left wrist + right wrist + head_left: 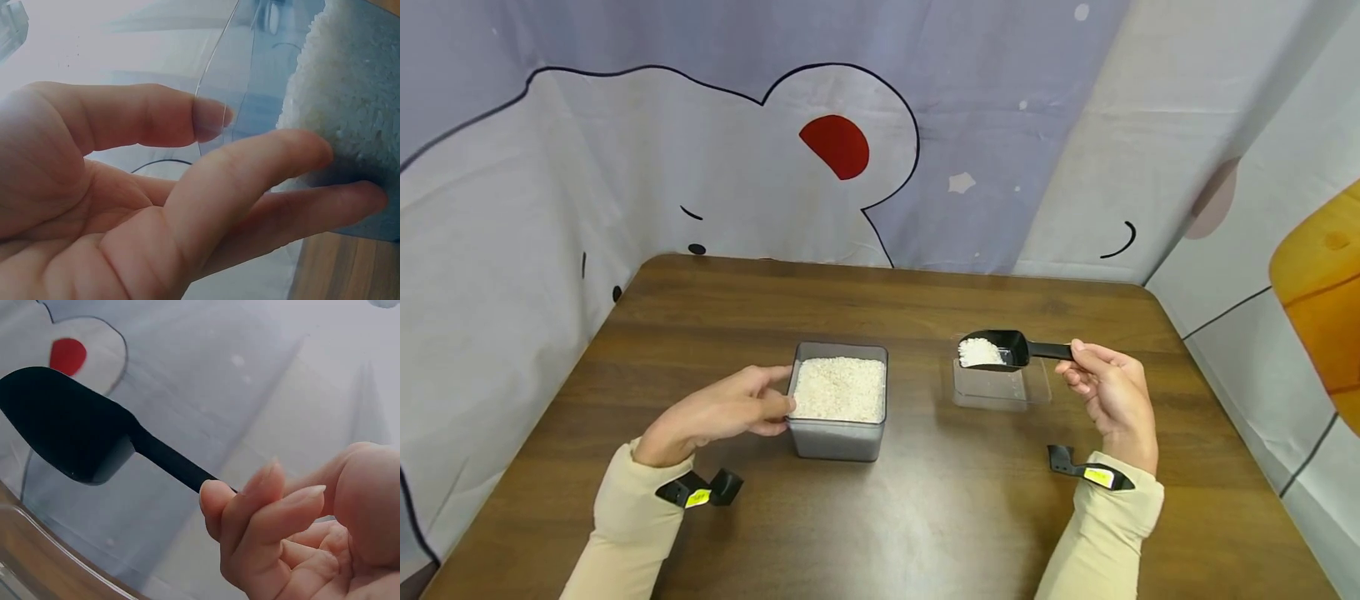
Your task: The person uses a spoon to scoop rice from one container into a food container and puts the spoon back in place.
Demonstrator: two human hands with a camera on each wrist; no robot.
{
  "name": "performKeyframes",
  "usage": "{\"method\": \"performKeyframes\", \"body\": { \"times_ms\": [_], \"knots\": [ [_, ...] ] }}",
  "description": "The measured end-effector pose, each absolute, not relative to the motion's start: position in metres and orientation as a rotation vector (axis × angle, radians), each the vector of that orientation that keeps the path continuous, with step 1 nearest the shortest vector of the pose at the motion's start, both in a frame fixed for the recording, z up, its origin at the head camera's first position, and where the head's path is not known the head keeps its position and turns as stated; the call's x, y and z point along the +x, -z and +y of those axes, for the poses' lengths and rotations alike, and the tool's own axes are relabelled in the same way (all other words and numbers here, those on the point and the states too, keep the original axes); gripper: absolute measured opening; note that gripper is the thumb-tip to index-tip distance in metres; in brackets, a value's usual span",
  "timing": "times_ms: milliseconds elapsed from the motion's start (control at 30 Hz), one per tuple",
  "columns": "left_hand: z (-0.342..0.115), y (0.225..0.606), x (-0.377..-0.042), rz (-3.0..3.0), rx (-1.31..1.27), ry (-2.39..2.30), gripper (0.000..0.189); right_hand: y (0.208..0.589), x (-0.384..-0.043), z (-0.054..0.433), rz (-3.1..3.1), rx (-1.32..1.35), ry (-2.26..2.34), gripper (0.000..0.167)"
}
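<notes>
Cream-coloured fabric sleeves (640, 533) are seen nearest, each banded at the cuff by a black wrist mount with a yellow label (698, 497). A black plastic scoop (1013, 348), its bowl part-filled with white rice grains (979, 352), is held over a shallow transparent plastic tray (988, 393); the end of its handle is clamped between the thumb and curled fingers of the right hand (1108, 387). It should be found light and stiff; with the load lying toward the front, it is best gripped firmly by the handle and held level, or loose grains may be spilled. To the left, well apart from the tray, a square smoky-grey translucent plastic box (837, 442) is filled high with rice. Its left side is touched by the left hand (722, 408), whose fingers are extended and spread apart. It will probably be heavier, with smooth, rather slippery walls, and is best grasped by two opposite sides. Box and tray are supported by a dark brown wood-grain table (880, 533), backed by a lavender-and-white curtain (700, 150) printed with cartoon outlines.
</notes>
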State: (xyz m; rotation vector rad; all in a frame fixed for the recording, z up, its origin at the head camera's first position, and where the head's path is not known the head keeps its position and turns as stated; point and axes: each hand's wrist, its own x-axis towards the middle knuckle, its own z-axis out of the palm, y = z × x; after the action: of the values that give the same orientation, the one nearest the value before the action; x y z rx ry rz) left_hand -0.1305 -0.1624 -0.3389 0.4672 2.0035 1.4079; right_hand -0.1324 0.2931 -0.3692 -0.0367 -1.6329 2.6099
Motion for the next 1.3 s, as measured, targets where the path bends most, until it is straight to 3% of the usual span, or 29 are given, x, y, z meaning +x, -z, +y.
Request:
{"method": "performKeyframes", "body": {
  "times_ms": [367, 1133, 1300],
  "knots": [
    [-0.161, 0.339, -0.133, 2.014, 0.476, -1.386, 0.064, 0.377, -0.122, 0.323, -1.659, -0.175, -2.549, 0.013],
    [-0.161, 0.340, -0.131, 1.979, 0.470, -1.411, 0.064, 0.378, -0.132, 0.305, -2.057, -0.355, -2.185, 0.009],
    [-0.162, 0.341, -0.131, 1.981, 0.469, -1.414, 0.064, 0.390, -0.142, 0.308, -2.134, -0.240, -2.022, 0.021]
  ]
}}
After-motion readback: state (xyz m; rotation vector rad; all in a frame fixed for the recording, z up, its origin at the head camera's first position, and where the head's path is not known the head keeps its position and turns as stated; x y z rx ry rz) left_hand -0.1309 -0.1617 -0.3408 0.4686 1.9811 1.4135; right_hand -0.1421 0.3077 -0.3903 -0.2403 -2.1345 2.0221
